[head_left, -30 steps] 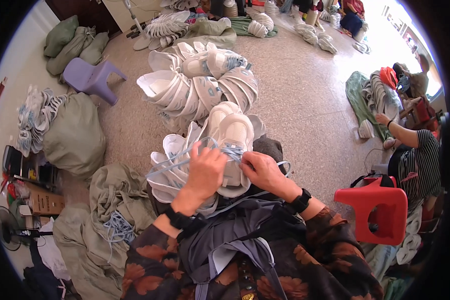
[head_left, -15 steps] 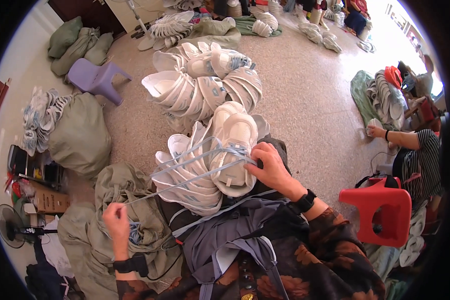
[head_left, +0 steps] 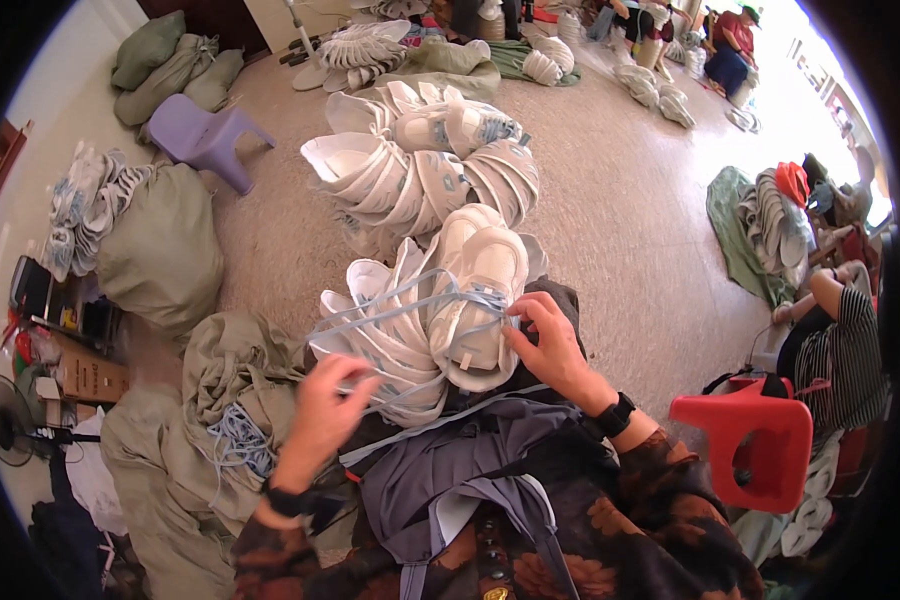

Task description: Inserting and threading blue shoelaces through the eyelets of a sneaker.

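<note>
A bundle of white shoe uppers (head_left: 425, 320) rests on my lap, bound with pale blue laces (head_left: 410, 300). My right hand (head_left: 545, 345) pinches the laces at the bundle's right side, by the knot. My left hand (head_left: 325, 410) sits at the bundle's lower left with its fingers curled around a strand of blue lace. A grey apron (head_left: 460, 480) covers my lap below the bundle.
A larger stack of white uppers (head_left: 420, 170) lies on the floor ahead. Green sacks (head_left: 160, 250) and loose blue laces (head_left: 235, 445) lie to my left, beside a purple stool (head_left: 205, 140). A red stool (head_left: 760, 445) and a seated person (head_left: 840, 320) are at right.
My left hand left the bundle, reached down to the lace pile at my left, and has come back up to the bundle. My right hand stayed on the laces.
</note>
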Motion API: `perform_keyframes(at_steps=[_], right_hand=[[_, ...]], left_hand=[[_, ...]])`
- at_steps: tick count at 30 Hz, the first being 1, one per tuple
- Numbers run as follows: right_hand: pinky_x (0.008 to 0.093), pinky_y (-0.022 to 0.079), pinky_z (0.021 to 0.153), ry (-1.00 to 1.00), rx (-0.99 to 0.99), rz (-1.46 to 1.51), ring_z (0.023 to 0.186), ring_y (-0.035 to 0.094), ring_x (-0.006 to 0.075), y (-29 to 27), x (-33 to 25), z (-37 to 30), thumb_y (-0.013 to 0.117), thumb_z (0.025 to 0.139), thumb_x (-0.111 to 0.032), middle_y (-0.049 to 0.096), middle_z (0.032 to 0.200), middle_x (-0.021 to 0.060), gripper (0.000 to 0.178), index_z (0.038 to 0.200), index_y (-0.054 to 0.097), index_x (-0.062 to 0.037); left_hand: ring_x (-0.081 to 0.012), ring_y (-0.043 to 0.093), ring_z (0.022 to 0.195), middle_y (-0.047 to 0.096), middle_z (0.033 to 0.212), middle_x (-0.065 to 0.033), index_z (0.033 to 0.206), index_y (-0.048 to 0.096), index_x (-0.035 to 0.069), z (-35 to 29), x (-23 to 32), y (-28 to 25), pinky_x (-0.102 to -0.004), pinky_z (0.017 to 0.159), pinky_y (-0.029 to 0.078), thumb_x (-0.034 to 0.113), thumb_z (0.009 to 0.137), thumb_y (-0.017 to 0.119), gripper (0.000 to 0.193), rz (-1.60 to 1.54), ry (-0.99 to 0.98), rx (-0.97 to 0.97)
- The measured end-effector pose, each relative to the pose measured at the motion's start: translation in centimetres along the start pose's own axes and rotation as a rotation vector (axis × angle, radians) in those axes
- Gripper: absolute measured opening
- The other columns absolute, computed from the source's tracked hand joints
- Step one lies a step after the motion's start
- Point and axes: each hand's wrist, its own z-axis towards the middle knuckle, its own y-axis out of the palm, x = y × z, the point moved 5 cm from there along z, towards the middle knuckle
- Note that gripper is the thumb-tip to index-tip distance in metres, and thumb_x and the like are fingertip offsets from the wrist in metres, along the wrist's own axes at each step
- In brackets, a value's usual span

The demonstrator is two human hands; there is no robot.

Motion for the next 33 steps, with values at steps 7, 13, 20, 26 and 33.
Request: perform_keyframes(at_steps=[7,13,20,26,33], right_hand=[[0.0425,0.048,0.08,-0.362,-0.061,-0.299,0.091,0.058,0.0349,1.8,-3.8,1.8,0.065,0.084,-0.002,0.061,0.095,0.0145,0.019,0.102,0.069,-0.0015],[0.0438,0.046,0.079,-0.39,-0.062,-0.397,0.087,0.056,0.0346,3.4,-2.9,2.9,0.062,0.083,-0.002,0.059,0.091,0.014,0.022,0.104,0.067,-0.0004],[0.0434,0.045,0.08,-0.357,-0.006,-0.487,0.089,0.057,0.0322,4.6,-2.9,3.3,0.063,0.081,-0.008,0.059,0.089,0.0114,0.017,0.096,0.068,-0.0043],[0.044,0.043,0.079,-0.339,0.061,-0.467,0.088,0.057,0.0314,5.0,-2.8,3.2,0.067,0.081,-0.012,0.057,0.087,0.0107,0.01,0.09,0.066,-0.0066],[0.0433,0.043,0.079,-0.343,0.086,-0.453,0.087,0.057,0.0306,5.0,-2.7,3.2,0.068,0.081,-0.013,0.057,0.087,0.0102,0.011,0.09,0.066,-0.0069]], left_hand=[[-0.0364,0.058,0.104,0.059,0.104,-0.0158,0.111,0.06,0.001,8.5,1.7,10.6,-0.042,0.086,0.05,0.005,0.081,0.068,0.032,0.192,0.28,0.187],[-0.0374,0.06,0.099,0.062,0.101,-0.0159,0.108,0.062,0.001,8.8,2.1,11.2,-0.0436,0.085,0.051,0.003,0.079,0.064,0.029,0.229,0.305,0.267],[-0.0363,0.064,0.09,0.064,0.094,-0.016,0.106,0.063,0.001,9.2,1.1,10.6,-0.0429,0.079,0.052,0.003,0.081,0.064,0.025,0.159,0.274,0.228],[-0.0398,0.062,0.087,0.063,0.094,-0.0174,0.104,0.063,0.002,9.4,1.5,10.0,-0.0477,0.077,0.05,0.004,0.083,0.061,0.022,-0.035,0.132,0.148],[-0.0342,0.065,0.08,0.064,0.09,-0.017,0.107,0.066,0.002,9.7,1.8,10.0,-0.0415,0.07,0.051,0.001,0.082,0.063,0.025,0.083,0.243,0.204]])
